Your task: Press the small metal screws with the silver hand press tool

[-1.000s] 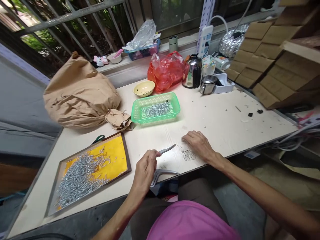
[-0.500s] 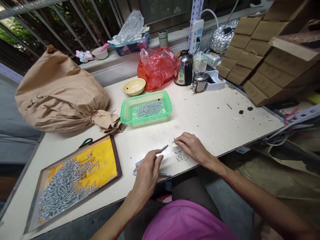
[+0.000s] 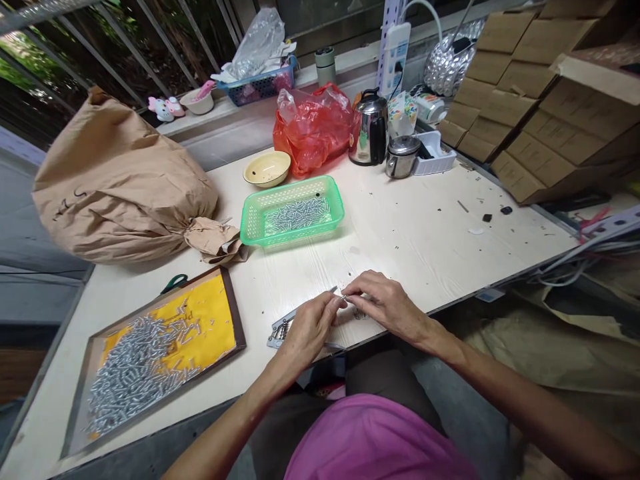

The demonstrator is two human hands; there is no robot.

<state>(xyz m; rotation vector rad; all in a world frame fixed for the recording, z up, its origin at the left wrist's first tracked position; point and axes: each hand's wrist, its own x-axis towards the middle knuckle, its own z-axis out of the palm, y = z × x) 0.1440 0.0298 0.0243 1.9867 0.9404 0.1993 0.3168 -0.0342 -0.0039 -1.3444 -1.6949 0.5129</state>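
My left hand (image 3: 310, 327) is pinched closed at the fingertips near the table's front edge. My right hand (image 3: 380, 299) meets it from the right, also pinching. Between the two sets of fingertips is a small silvery metal piece (image 3: 343, 298); whether it is a screw or a spring I cannot tell. Beneath my left hand lie grey metal pliers (image 3: 276, 339) with a coil spring, partly covered. A small patch of fine dark pieces (image 3: 360, 313) lies under my right hand, mostly hidden.
A shallow tray (image 3: 235, 313) of small metal pieces lies left, beside green-handled scissors (image 3: 175, 283). Behind my hands stands a green basket (image 3: 250, 223) with similar pieces. A paper sack (image 3: 125, 193), red bag (image 3: 313, 133), kettle (image 3: 369, 133) and cardboard boxes (image 3: 530, 120) stand farther back.
My left hand has moved right and up off the pliers to my right fingertips, closing on the small metal piece. My right hand has shifted slightly left. More of the pliers shows.
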